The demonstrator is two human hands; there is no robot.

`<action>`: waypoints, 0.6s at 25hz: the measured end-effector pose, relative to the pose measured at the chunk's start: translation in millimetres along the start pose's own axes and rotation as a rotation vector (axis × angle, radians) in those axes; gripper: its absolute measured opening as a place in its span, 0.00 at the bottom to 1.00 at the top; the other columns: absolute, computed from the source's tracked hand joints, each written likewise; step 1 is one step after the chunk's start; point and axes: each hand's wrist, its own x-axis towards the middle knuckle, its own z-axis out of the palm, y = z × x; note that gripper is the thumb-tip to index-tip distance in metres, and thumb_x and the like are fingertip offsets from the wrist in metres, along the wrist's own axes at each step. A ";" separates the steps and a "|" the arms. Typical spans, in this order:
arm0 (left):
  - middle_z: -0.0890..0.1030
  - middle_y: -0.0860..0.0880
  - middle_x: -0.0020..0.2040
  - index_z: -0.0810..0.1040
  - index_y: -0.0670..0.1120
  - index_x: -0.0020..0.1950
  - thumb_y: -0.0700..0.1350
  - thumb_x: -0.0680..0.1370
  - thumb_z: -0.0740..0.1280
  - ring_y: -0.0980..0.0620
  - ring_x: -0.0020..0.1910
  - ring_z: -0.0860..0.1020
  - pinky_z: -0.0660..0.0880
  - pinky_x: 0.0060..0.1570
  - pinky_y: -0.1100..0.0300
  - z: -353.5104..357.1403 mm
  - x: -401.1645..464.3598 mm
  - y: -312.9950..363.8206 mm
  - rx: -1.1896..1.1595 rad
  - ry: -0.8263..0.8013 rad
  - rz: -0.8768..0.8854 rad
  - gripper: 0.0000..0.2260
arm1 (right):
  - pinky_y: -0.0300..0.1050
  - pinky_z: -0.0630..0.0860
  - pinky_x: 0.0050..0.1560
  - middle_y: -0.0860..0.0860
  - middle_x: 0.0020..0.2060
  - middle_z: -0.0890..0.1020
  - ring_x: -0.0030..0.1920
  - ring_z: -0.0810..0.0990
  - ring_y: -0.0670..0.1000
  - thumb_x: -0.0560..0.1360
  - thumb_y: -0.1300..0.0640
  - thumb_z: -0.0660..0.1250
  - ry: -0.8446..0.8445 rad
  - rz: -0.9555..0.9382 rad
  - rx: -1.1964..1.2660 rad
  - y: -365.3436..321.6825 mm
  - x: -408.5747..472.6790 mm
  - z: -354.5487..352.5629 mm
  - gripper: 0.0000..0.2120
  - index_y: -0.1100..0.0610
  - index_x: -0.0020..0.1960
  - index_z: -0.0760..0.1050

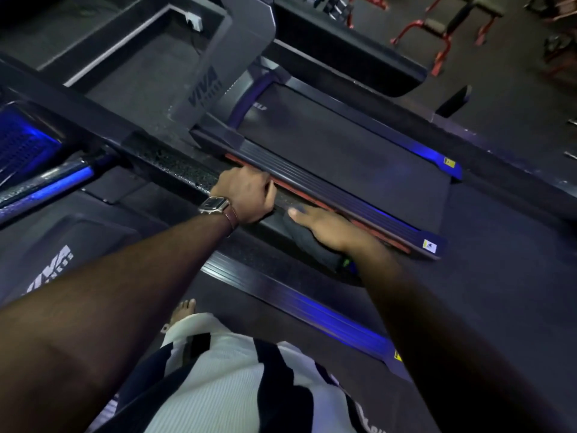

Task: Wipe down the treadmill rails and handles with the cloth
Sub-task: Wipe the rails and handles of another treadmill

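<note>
The treadmill's black textured handrail (175,167) runs from upper left down to the right. My left hand (246,195), with a watch on its wrist, grips the rail with its fingers curled over the far side. Just right of it, my right hand (324,228) lies on a dark cloth (307,245) draped over the rail's end, and the finger that shows is straight. The cloth is dark grey and hard to tell from the rail; its lower part hangs under my wrist.
I stand on a treadmill whose side rail (312,310) glows blue. A neighbouring treadmill (343,151) lies just beyond the handrail. The blue-lit console (25,145) is at the left. Red weight benches (443,29) stand at the top right.
</note>
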 end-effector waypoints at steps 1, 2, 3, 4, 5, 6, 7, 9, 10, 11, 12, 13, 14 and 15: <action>0.83 0.41 0.42 0.78 0.44 0.41 0.52 0.77 0.60 0.36 0.41 0.81 0.74 0.38 0.52 0.3 0.0 0.2 -0.002 -0.005 0.002 0.14 | 0.52 0.63 0.74 0.46 0.72 0.73 0.71 0.70 0.50 0.66 0.17 0.48 0.011 -0.019 0.000 8.4 4.2 2.1 0.45 0.42 0.73 0.68; 0.83 0.41 0.42 0.78 0.44 0.41 0.52 0.77 0.60 0.36 0.41 0.81 0.74 0.38 0.52 -0.2 1.2 0.4 0.001 -0.008 0.008 0.14 | 0.52 0.62 0.75 0.48 0.72 0.72 0.72 0.69 0.51 0.70 0.21 0.49 0.010 0.008 0.036 8.3 4.0 0.6 0.42 0.45 0.74 0.67; 0.83 0.41 0.42 0.78 0.44 0.41 0.52 0.77 0.59 0.37 0.41 0.80 0.74 0.38 0.52 -0.9 1.7 0.7 0.007 -0.007 0.011 0.14 | 0.50 0.63 0.75 0.51 0.72 0.72 0.72 0.69 0.53 0.75 0.26 0.52 0.008 0.065 0.121 6.8 7.4 -0.7 0.37 0.49 0.74 0.68; 0.83 0.41 0.42 0.79 0.44 0.41 0.52 0.77 0.59 0.37 0.41 0.80 0.74 0.39 0.52 -2.0 2.4 1.2 0.011 -0.008 0.009 0.14 | 0.48 0.64 0.73 0.54 0.73 0.71 0.72 0.69 0.55 0.79 0.32 0.53 0.002 0.077 0.148 2.0 10.7 -2.0 0.34 0.53 0.74 0.68; 0.83 0.41 0.42 0.79 0.44 0.42 0.52 0.77 0.60 0.36 0.41 0.80 0.74 0.39 0.52 -3.2 2.8 1.3 0.005 -0.010 0.004 0.14 | 0.48 0.64 0.71 0.56 0.73 0.70 0.72 0.69 0.56 0.81 0.34 0.52 0.003 0.068 0.090 -9.2 8.0 -0.6 0.32 0.54 0.75 0.67; 0.83 0.41 0.42 0.79 0.44 0.42 0.52 0.77 0.60 0.36 0.41 0.80 0.74 0.39 0.51 -2.5 1.8 1.4 -0.005 -0.011 0.000 0.14 | 0.49 0.64 0.70 0.55 0.74 0.70 0.72 0.69 0.56 0.80 0.33 0.49 0.035 0.033 -0.028 -14.3 1.9 3.1 0.32 0.51 0.75 0.66; 0.83 0.40 0.42 0.79 0.45 0.42 0.52 0.77 0.60 0.36 0.41 0.80 0.74 0.39 0.51 -1.2 1.2 0.8 -0.012 -0.013 -0.006 0.13 | 0.49 0.65 0.70 0.52 0.74 0.70 0.72 0.69 0.56 0.79 0.30 0.47 0.085 -0.013 -0.135 -7.8 -4.0 6.6 0.33 0.47 0.76 0.65; 0.83 0.40 0.42 0.78 0.45 0.41 0.52 0.76 0.61 0.36 0.41 0.80 0.73 0.38 0.52 0.7 0.0 0.5 -0.018 -0.022 -0.007 0.13 | 0.50 0.66 0.71 0.50 0.72 0.72 0.71 0.71 0.54 0.73 0.25 0.46 0.089 -0.007 -0.135 12.1 -18.1 3.9 0.38 0.44 0.75 0.66; 0.83 0.40 0.42 0.78 0.45 0.41 0.52 0.76 0.61 0.36 0.41 0.80 0.73 0.38 0.52 0.4 1.0 0.2 -0.013 -0.019 -0.004 0.12 | 0.49 0.66 0.71 0.50 0.71 0.73 0.70 0.72 0.54 0.74 0.26 0.48 0.050 0.048 -0.015 18.6 -15.6 -3.7 0.37 0.47 0.74 0.69; 0.83 0.40 0.42 0.78 0.45 0.41 0.52 0.76 0.61 0.35 0.41 0.80 0.73 0.38 0.51 0.1 1.8 0.6 -0.006 -0.017 -0.002 0.13 | 0.46 0.66 0.69 0.51 0.69 0.74 0.68 0.72 0.53 0.78 0.31 0.51 0.008 0.134 0.128 18.4 -5.1 -9.1 0.34 0.51 0.73 0.70; 0.83 0.40 0.42 0.78 0.45 0.42 0.52 0.76 0.61 0.35 0.41 0.80 0.74 0.39 0.51 -0.6 3.0 0.5 -0.001 -0.020 0.001 0.13 | 0.44 0.66 0.66 0.52 0.66 0.75 0.67 0.73 0.54 0.80 0.35 0.52 -0.021 0.163 0.159 10.7 7.3 -12.2 0.31 0.55 0.72 0.71; 0.83 0.40 0.43 0.79 0.45 0.42 0.52 0.76 0.61 0.35 0.42 0.80 0.74 0.39 0.51 -0.8 3.0 0.5 0.001 -0.026 0.006 0.13 | 0.45 0.66 0.64 0.54 0.64 0.76 0.68 0.73 0.55 0.81 0.35 0.52 -0.012 0.151 0.081 -2.2 11.6 -9.0 0.30 0.55 0.72 0.70; 0.83 0.41 0.43 0.79 0.45 0.43 0.52 0.76 0.60 0.36 0.42 0.80 0.75 0.40 0.51 -0.3 2.8 -0.1 0.006 -0.028 0.007 0.13 | 0.48 0.66 0.64 0.54 0.67 0.75 0.69 0.72 0.56 0.80 0.33 0.50 0.049 0.072 -0.071 -14.3 9.2 1.3 0.31 0.53 0.73 0.69; 0.83 0.41 0.43 0.79 0.45 0.43 0.53 0.76 0.60 0.36 0.42 0.80 0.75 0.40 0.51 0.7 2.4 -1.3 0.013 -0.029 0.004 0.14 | 0.50 0.67 0.65 0.52 0.70 0.74 0.69 0.72 0.57 0.79 0.31 0.49 0.157 -0.035 -0.247 -21.8 -4.4 15.8 0.32 0.50 0.74 0.67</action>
